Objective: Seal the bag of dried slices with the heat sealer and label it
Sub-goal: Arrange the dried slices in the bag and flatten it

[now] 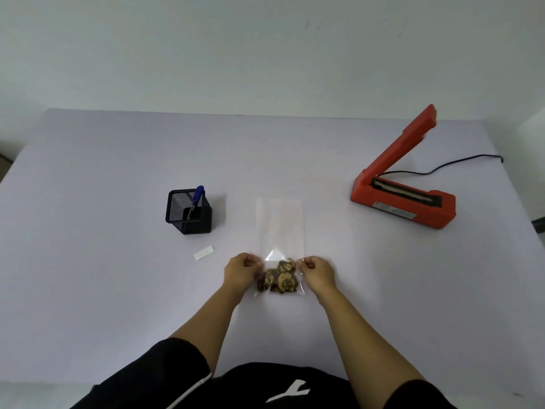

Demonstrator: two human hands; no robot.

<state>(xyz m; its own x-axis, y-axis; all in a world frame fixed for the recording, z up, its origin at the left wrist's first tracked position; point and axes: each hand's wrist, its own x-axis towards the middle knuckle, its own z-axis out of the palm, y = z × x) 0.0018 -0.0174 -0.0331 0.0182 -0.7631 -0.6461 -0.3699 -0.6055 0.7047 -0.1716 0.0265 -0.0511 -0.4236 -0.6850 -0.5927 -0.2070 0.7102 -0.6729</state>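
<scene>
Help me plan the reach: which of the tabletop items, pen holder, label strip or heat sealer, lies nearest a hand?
The white label strip, flat on the table just beyond and left of the left hand. The mesh pen holder sits farther back; the orange heat sealer is far right.

holder (188,212) left, bag (280,228) centre, sealer (404,199) right

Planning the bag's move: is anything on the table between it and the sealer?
Nothing visible. The bag, pinched by the left hand and right hand, has bare table between it and the open sealer.
</scene>
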